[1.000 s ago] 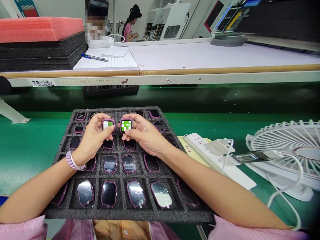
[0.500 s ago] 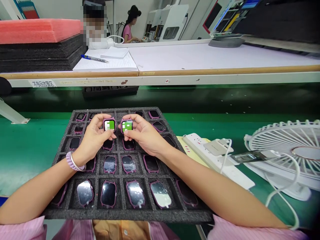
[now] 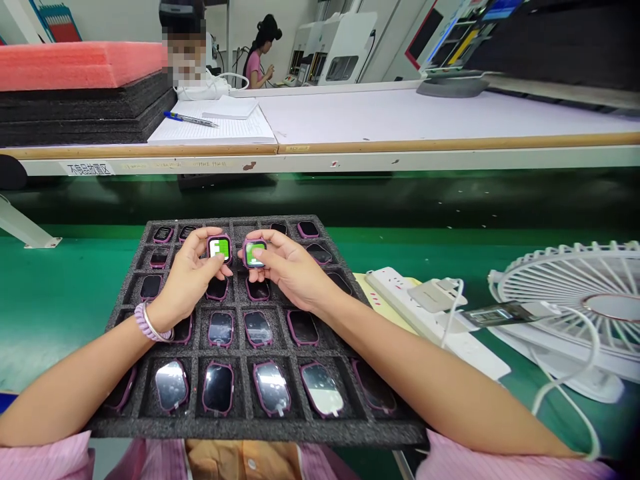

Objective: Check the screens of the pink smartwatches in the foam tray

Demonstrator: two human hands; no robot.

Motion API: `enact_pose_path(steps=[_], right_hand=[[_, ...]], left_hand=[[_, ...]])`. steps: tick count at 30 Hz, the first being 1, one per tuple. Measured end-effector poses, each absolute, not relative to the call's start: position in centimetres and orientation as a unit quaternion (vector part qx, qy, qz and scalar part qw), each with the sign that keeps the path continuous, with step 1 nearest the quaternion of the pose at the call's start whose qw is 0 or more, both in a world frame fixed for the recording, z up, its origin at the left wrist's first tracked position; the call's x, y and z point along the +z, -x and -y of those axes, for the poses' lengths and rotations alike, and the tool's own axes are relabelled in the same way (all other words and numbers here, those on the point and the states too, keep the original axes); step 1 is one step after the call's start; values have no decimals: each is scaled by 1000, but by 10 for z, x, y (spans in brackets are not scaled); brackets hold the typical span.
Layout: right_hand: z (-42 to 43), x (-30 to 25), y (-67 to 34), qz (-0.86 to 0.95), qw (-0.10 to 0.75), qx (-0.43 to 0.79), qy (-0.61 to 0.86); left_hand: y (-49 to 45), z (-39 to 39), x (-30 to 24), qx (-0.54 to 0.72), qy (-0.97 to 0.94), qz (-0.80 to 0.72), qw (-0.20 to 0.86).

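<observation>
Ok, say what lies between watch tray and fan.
The head view shows a yellow sheet, a white power strip and an adapter between them, with the right forearm nearer the camera.

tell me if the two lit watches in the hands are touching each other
Apart: the head view shows a gap, with the dark tray behind, between the left-hand watch and the right-hand watch.

You're in an electronics factory: your green workbench [image 3: 55, 300] bears a compartmented foam tray [image 3: 260, 432] of smartwatches [image 3: 218, 388], and a pink-clad co-worker [image 3: 254, 65] sits near white machines [image 3: 354, 41] beyond.
</observation>
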State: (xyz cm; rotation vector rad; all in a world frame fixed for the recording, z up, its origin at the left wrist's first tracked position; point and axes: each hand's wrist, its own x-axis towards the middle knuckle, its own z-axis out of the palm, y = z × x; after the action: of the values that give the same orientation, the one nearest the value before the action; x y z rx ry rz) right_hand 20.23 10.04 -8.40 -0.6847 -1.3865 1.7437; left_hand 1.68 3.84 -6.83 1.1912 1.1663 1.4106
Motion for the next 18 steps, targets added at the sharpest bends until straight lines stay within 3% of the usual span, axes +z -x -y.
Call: enact_pose_path(steps=[18], right_hand=[[-99,-83,-203,551,396,689,253]], left_hand=[[-17,-39,-71,574,-475,-463,480]])
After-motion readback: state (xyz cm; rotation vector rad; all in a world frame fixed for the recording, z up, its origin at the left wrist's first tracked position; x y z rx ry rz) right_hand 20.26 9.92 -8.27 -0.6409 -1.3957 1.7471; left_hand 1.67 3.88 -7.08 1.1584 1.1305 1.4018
